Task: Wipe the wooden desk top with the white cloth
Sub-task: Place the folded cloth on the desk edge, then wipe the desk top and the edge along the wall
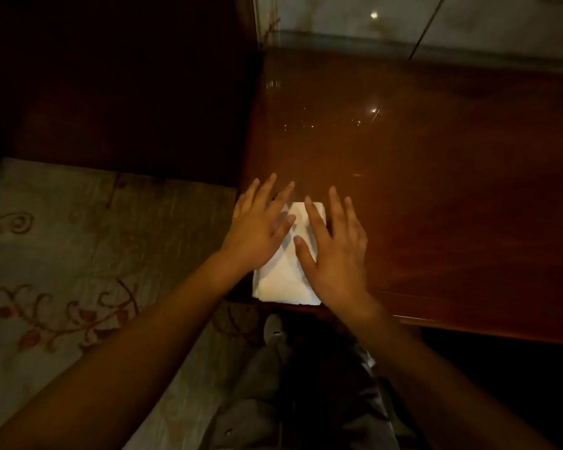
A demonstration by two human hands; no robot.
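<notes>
A folded white cloth (283,280) lies at the near left corner of the glossy wooden desk top (436,196). My left hand (257,228) rests flat over the cloth's left side with its fingers spread. My right hand (335,251) lies flat over the cloth's right side, fingers apart and pointing away from me. Neither hand grips the cloth; both hover on or just above it. The cloth's middle and near edge show between the hands.
A bed with a pale floral cover (62,271) stands left of the desk. A dark wooden panel (127,108) rises behind it. A glass edge and pale wall (403,37) run along the desk's far side. My legs and a shoe (273,326) are below.
</notes>
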